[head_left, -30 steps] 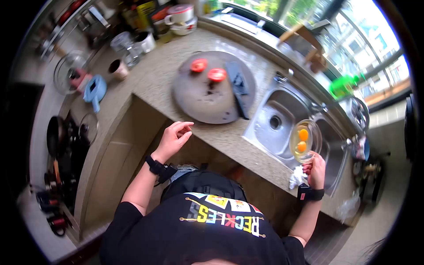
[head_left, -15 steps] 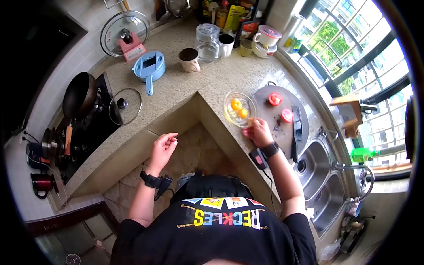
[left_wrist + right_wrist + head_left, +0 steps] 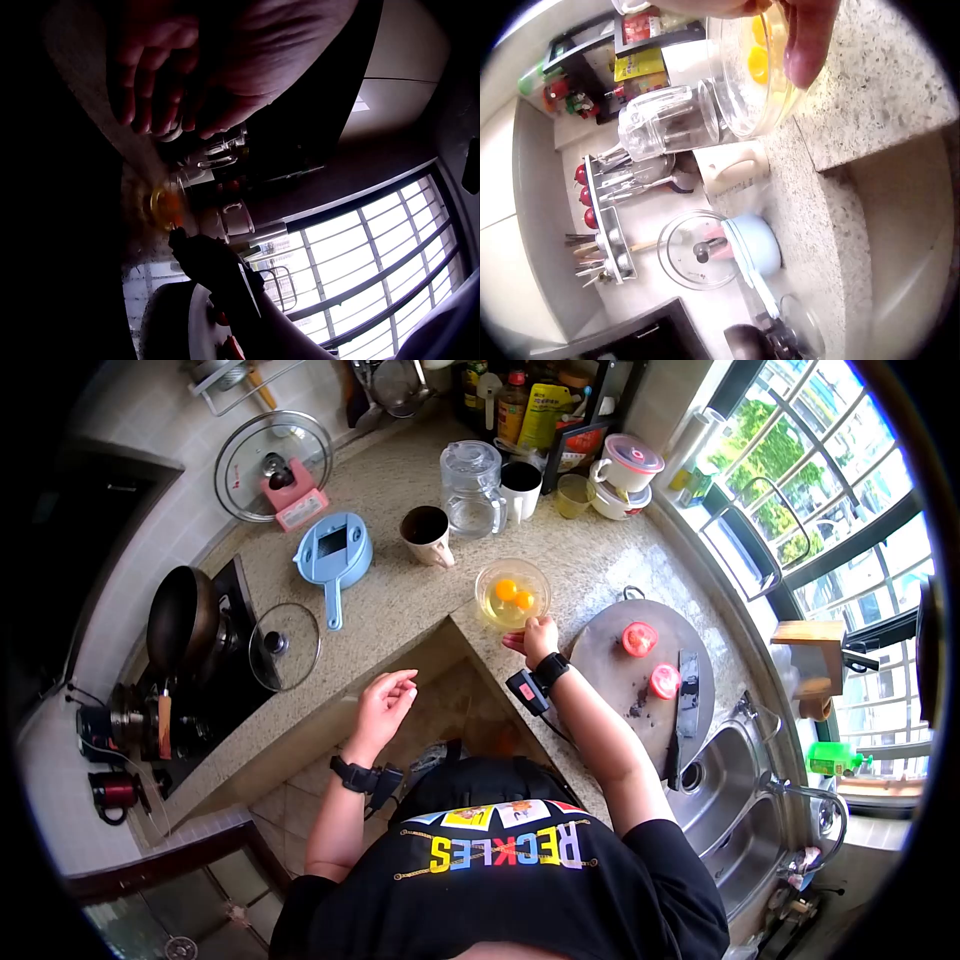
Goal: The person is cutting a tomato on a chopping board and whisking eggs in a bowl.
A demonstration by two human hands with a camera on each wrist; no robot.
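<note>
From my remote station I saw a black short-sleeved T-shirt (image 3: 500, 905) with multicoloured "RECKLES" lettering (image 3: 505, 850) printed across it. A black wrist strap (image 3: 350, 772) with a small black camera unit (image 3: 383, 780) sat behind the left hand (image 3: 385, 700). The boxy unit (image 3: 525, 690) behind the right hand (image 3: 538, 638) bore a red mark and trailed a thin cable (image 3: 556, 732).

Head overhead; wrists low, toward bowl (image 3: 512, 595)

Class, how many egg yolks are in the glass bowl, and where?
2. Both sit in the glass bowl the right hand grips: the left yolk farther from the hand, the right yolk close beside it, nearer.
</note>
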